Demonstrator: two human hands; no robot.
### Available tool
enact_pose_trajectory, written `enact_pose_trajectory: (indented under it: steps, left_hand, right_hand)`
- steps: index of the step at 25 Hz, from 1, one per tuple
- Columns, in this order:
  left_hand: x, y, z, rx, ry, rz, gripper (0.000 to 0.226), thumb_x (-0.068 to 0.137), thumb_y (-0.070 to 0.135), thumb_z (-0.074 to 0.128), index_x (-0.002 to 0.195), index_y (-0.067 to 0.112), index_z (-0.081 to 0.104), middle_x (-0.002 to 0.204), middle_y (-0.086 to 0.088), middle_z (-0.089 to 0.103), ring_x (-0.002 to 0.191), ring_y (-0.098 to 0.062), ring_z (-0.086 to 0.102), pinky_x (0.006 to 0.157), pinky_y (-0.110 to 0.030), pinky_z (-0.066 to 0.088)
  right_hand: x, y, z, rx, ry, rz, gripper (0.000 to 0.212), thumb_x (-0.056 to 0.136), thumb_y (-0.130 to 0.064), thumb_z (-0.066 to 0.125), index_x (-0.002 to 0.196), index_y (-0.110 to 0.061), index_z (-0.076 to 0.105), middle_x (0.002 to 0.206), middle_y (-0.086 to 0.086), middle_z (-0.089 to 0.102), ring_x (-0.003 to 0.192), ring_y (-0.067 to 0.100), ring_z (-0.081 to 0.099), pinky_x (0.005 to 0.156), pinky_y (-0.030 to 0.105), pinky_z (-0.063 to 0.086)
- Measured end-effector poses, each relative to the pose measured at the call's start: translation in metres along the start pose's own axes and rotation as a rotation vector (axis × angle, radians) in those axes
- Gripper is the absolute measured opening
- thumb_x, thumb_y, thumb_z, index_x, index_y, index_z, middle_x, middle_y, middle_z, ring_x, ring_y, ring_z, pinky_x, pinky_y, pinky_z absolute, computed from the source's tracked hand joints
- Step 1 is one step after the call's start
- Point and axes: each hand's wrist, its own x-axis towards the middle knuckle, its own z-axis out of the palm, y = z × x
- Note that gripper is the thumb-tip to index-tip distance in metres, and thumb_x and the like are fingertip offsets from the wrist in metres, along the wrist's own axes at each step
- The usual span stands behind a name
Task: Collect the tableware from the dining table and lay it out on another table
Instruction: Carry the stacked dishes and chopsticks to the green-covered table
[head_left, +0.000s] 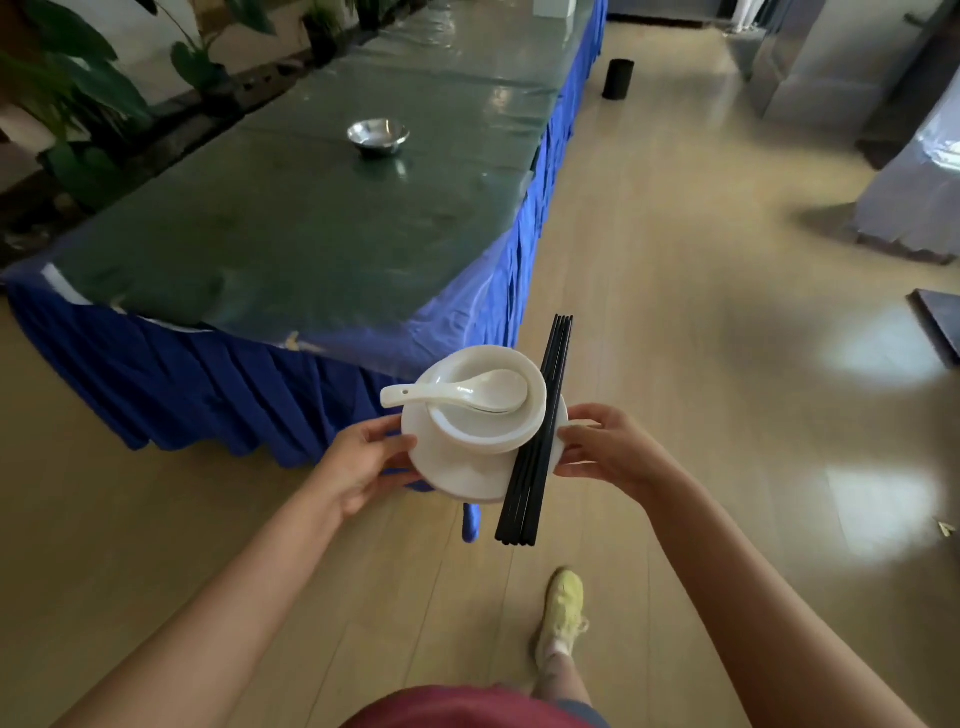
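I carry a stack of white tableware in front of me, above the floor. A white plate (457, 467) is at the bottom, a white bowl (485, 426) sits on it, and a white spoon (457, 395) lies across the bowl. Black chopsticks (540, 431) rest on the plate's right side, pointing away from me. My left hand (363, 462) grips the plate's left rim. On the plate's right rim, my right hand (608, 447) grips by the chopsticks. A long table (311, 218) with a green plastic cover and blue skirt stands ahead on the left.
A metal bowl (378, 136) stands on the long table. Potted plants (78, 104) line the left wall. A black bin (618, 79) stands on the wooden floor beyond the table. A cloth-covered table (919, 197) is at the right. My foot (563, 608) is on the floor below.
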Motion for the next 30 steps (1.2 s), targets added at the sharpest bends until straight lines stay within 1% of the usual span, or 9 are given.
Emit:
enact_pose_trajectory:
  steps: [5,9,11,15,19,21,24,27,30]
  left_hand:
    - [0.107,0.044,0.046,-0.105,0.132,0.046,0.025,0.087,-0.003,0.053,0.105,0.011,0.065,0.084,-0.007,0.072,0.068,-0.019,0.070,0.057,-0.029,0.058]
    - [0.179,0.083,0.076,-0.195,0.242,0.050,0.025,0.088,-0.006,0.050,0.104,0.009,0.062,0.064,-0.002,0.072,0.050,-0.013,0.067,0.048,-0.025,0.056]
    - [0.211,0.102,0.085,-0.213,0.312,0.060,0.026,0.088,-0.006,0.050,0.107,0.009,0.060,0.072,-0.009,0.069,0.048,-0.013,0.066,0.048,-0.025,0.056]
    - [0.278,0.133,0.082,-0.275,0.376,0.098,0.027,0.088,-0.007,0.050,0.106,0.010,0.061,0.086,-0.011,0.065,0.054,-0.014,0.069,0.051,-0.026,0.057]
    - [0.350,0.163,0.066,-0.322,0.411,0.139,0.028,0.087,-0.006,0.051,0.103,0.013,0.064,0.084,-0.008,0.070,0.064,-0.017,0.071,0.055,-0.028,0.058]
    - [0.374,0.175,0.059,-0.361,0.432,0.128,0.027,0.087,-0.005,0.052,0.103,0.013,0.065,0.084,-0.008,0.071,0.066,-0.018,0.071,0.055,-0.029,0.058]
    - [0.411,0.195,0.046,-0.421,0.481,0.107,0.030,0.087,-0.005,0.052,0.110,0.012,0.062,0.092,-0.010,0.069,0.070,-0.020,0.071,0.058,-0.030,0.059]
    - [0.441,0.212,0.034,-0.446,0.544,0.071,0.034,0.088,-0.003,0.052,0.117,0.013,0.059,0.100,-0.012,0.067,0.082,-0.024,0.068,0.068,-0.034,0.059]
    - [0.469,0.217,0.024,-0.498,0.614,0.032,0.036,0.088,-0.002,0.053,0.120,0.013,0.057,0.110,-0.012,0.065,0.092,-0.028,0.065,0.077,-0.040,0.053]
  right_hand:
    - [0.136,-0.078,-0.059,-0.077,-0.127,-0.016,0.024,0.086,0.001,0.053,0.110,0.004,0.055,0.080,0.018,0.064,0.064,0.023,0.064,0.064,0.031,0.061]
    - [0.231,-0.142,-0.089,-0.158,-0.240,-0.015,0.023,0.086,0.001,0.053,0.109,0.003,0.055,0.079,0.019,0.065,0.063,0.022,0.066,0.060,0.029,0.060]
    - [0.274,-0.167,-0.096,-0.194,-0.290,-0.023,0.021,0.087,0.000,0.053,0.107,0.000,0.057,0.078,0.017,0.066,0.065,0.022,0.067,0.064,0.031,0.060]
    - [0.358,-0.210,-0.093,-0.224,-0.358,-0.029,0.016,0.087,0.002,0.052,0.101,-0.004,0.057,0.072,0.017,0.064,0.060,0.021,0.066,0.063,0.030,0.060]
    - [0.448,-0.256,-0.078,-0.278,-0.392,-0.048,0.016,0.087,0.002,0.052,0.099,-0.006,0.058,0.066,0.015,0.061,0.051,0.016,0.065,0.054,0.027,0.058]
    - [0.479,-0.274,-0.070,-0.291,-0.432,-0.021,0.017,0.087,0.003,0.051,0.101,-0.004,0.058,0.066,0.014,0.060,0.050,0.014,0.064,0.051,0.025,0.056]
    - [0.531,-0.301,-0.051,-0.334,-0.499,-0.010,0.021,0.088,0.004,0.050,0.107,0.000,0.057,0.070,0.016,0.061,0.052,0.015,0.065,0.052,0.026,0.057]
    - [0.579,-0.322,-0.031,-0.364,-0.550,0.026,0.021,0.088,0.005,0.048,0.107,-0.002,0.056,0.072,0.016,0.060,0.051,0.015,0.064,0.054,0.028,0.059]
    - [0.621,-0.331,-0.011,-0.400,-0.616,0.061,0.021,0.088,0.007,0.046,0.102,-0.005,0.056,0.073,0.016,0.062,0.051,0.015,0.066,0.054,0.028,0.059]
